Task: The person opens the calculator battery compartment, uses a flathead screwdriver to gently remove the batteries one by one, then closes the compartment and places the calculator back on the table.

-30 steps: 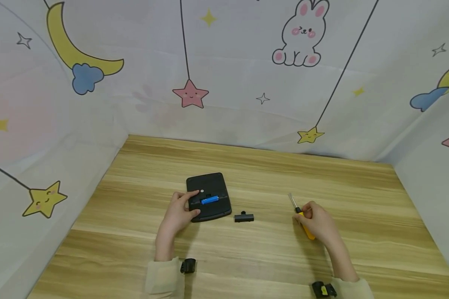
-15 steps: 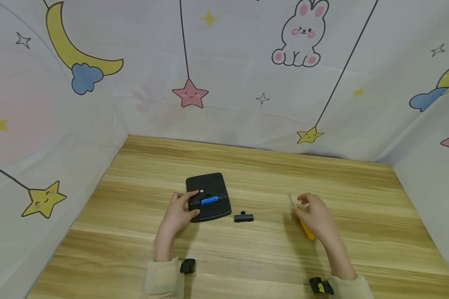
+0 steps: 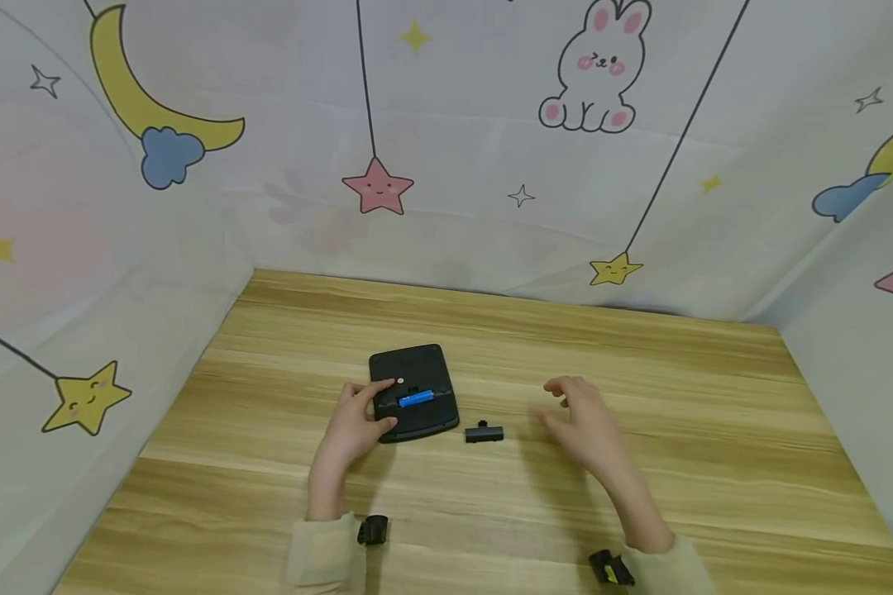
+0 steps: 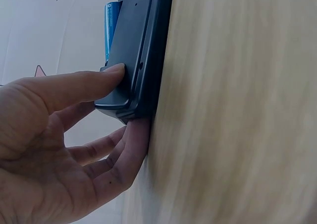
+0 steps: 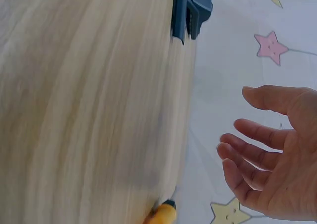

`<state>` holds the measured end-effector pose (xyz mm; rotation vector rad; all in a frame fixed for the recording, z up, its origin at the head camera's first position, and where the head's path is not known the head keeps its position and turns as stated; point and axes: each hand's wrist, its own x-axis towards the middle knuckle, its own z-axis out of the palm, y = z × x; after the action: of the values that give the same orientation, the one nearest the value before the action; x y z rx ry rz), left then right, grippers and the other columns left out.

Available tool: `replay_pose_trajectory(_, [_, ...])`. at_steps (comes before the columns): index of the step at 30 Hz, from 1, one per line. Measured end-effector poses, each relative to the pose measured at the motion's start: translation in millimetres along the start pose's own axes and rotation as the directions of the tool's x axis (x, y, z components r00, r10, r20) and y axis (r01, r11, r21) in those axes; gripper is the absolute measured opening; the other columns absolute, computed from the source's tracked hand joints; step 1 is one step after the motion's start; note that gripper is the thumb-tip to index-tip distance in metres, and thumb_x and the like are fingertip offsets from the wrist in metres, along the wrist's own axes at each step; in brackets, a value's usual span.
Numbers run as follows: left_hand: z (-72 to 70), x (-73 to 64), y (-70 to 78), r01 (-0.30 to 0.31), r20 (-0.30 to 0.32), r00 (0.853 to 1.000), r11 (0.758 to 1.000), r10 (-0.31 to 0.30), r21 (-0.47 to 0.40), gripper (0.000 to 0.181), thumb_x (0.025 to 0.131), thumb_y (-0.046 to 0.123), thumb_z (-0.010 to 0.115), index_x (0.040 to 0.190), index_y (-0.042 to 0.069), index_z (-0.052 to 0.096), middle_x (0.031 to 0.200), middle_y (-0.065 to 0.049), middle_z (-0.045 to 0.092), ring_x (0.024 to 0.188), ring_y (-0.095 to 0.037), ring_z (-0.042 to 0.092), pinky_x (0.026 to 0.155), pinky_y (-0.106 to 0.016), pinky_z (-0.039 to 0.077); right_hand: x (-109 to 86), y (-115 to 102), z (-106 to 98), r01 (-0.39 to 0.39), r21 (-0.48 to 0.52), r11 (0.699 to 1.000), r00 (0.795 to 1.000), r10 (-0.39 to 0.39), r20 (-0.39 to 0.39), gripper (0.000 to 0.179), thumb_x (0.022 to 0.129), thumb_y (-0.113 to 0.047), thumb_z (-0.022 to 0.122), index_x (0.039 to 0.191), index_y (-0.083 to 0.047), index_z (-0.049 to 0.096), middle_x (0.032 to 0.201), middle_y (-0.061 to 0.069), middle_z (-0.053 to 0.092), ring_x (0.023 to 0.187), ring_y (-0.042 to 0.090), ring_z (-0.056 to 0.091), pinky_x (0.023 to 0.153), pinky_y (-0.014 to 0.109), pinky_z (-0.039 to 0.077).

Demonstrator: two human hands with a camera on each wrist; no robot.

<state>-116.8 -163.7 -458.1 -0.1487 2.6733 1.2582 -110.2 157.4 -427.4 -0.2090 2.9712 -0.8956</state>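
A flat black calculator-like device (image 3: 417, 364) lies back side up on the table, with a blue battery (image 3: 417, 398) in its uncovered compartment. My left hand (image 3: 353, 426) grips its left side; in the left wrist view the thumb (image 4: 106, 80) presses on top while fingers are against the edge. Just right of the device lies a small dark battery cover (image 3: 484, 434). My right hand (image 3: 584, 421) is raised above the table, fingers loosely bent, holding nothing. The right wrist view shows the orange handle of a screwdriver (image 5: 162, 214); in the head view that hand hides it.
A wooden table (image 3: 454, 504) bears everything. White cloth (image 3: 461, 240) printed with stars, moons and a rabbit stands up behind it and along both sides. Each wrist carries a black camera mount, such as the left mount (image 3: 373, 530).
My right hand has let go of the screwdriver, lifted off it and moved left toward the battery cover. The left hand and the device have stayed in place.
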Motion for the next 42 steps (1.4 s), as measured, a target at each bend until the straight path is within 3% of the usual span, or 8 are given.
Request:
replay_pose_trajectory(11, [1.1,0.7,-0.2,-0.007,0.005,1.000,1.000,0.007,0.001,0.060,0.083,0.007,0.072,0.138,0.017,0.053,0.123,-0.020,0.043,0.072,-0.018,0.045,0.062,-0.027,0.038,9.5,-20.5,20.6,0.175,-0.086,0.981,0.983,-0.179,-0.041,0.038,0.084,-0.023,0.074,0.116,-0.007,0.062,0.112,0.010,0.065,0.102,0.027,0.057,0.084,0.042,0.046])
replay_pose_trajectory(21, [-0.7,1.9,2.5,-0.002,0.007,1.000,1.000,0.002,0.007,0.059,0.084,0.007,0.071,0.139,0.018,0.052,0.123,-0.019,0.043,0.072,-0.018,0.045,0.061,-0.027,0.037,19.6,-39.6,33.0,0.235,-0.088,0.968,0.972,-0.232,0.038,0.038,0.084,-0.025,0.073,0.117,-0.011,0.061,0.115,0.007,0.063,0.110,0.026,0.055,0.090,0.043,0.047])
replay_pose_trajectory(33, [0.3,1.3,2.9,-0.002,0.007,1.000,1.000,0.002,0.001,0.060,0.083,0.007,0.072,0.139,0.016,0.053,0.123,-0.020,0.044,0.073,-0.018,0.046,0.062,-0.027,0.037,23.4,-55.4,48.1,0.355,-0.109,0.929,0.935,-0.353,0.035,0.037,0.082,-0.022,0.075,0.115,-0.012,0.062,0.112,0.006,0.064,0.108,0.027,0.057,0.088,0.043,0.047])
replay_pose_trajectory(42, [-0.6,0.8,1.3,0.011,0.002,1.000,1.000,-0.011,0.003,0.059,0.083,0.008,0.072,0.138,0.018,0.053,0.123,-0.018,0.044,0.075,-0.019,0.044,0.062,-0.027,0.036,31.7,-64.5,57.5,0.431,-0.087,0.898,0.901,-0.425,0.083,0.038,0.087,-0.024,0.071,0.121,-0.014,0.060,0.116,0.002,0.063,0.114,0.023,0.056,0.100,0.042,0.044])
